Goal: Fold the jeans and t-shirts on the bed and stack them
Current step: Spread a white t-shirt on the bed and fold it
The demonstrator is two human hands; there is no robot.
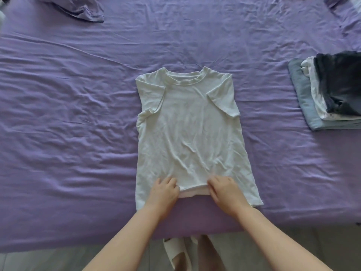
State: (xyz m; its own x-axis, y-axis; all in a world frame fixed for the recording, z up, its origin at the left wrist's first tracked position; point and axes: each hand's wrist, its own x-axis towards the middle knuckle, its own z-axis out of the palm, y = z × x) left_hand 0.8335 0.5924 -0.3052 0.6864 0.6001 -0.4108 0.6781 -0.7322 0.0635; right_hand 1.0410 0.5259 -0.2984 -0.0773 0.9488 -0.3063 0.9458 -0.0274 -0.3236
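A white t-shirt lies flat on the purple bed, collar pointing away from me, both sleeves folded inward over the chest. My left hand and my right hand both grip the bottom hem near its middle, fingers curled over the edge, which is lifted slightly off the sheet. At the right edge of the bed sits a stack of folded clothes: light blue jeans at the bottom, white garments above, a dark garment on top.
A purple pillow or crumpled cloth lies at the far left of the bed. The bed's near edge runs just below my forearms, with grey floor and a slipper beneath.
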